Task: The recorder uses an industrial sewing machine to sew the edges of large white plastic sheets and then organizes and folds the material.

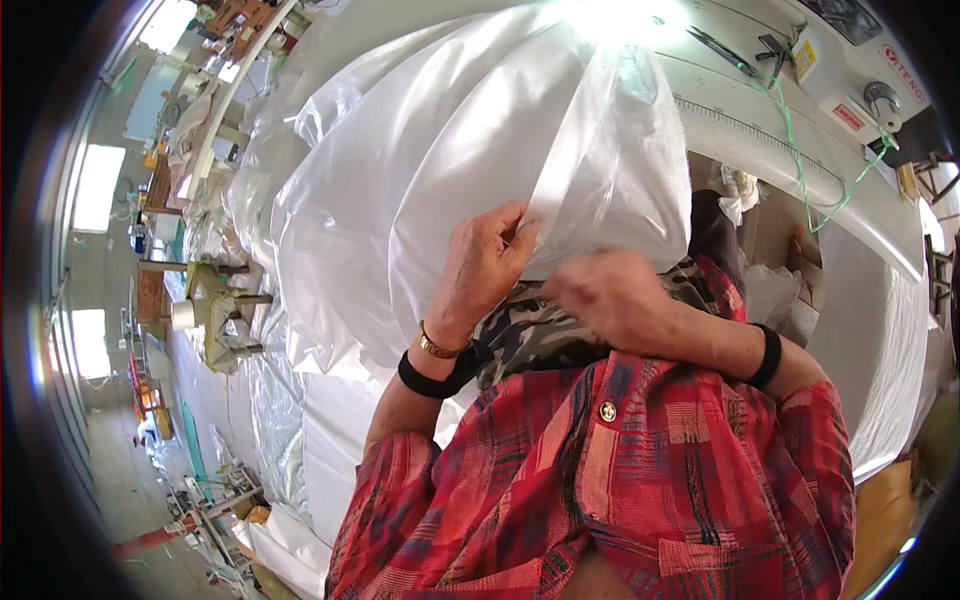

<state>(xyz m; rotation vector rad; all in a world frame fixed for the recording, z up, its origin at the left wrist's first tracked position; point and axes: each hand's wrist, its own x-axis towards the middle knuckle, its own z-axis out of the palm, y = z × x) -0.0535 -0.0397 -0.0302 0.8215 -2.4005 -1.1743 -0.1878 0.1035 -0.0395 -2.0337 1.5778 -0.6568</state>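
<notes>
A large white sheet (470, 130), glossy and finely woven, spreads in folds from the bright work surface down to my lap. My left hand (485, 262) is closed in a pinch on its near edge, thumb against the curled fingers. A gold watch and a black band are on that wrist. Just to the right, my right hand (610, 292) is smeared by motion close to the same edge, above my camouflage-patterned trousers (545, 335). Its fingers are too blurred to show whether they hold anything.
At the upper right stands a white sewing machine (850, 75) with green thread (795, 150) hanging from it. Dark thread snips (722, 50) lie on the table near a printed ruler scale (760, 135). Crumpled clear plastic (275, 400) and a cloth-covered stool (212, 320) are at left.
</notes>
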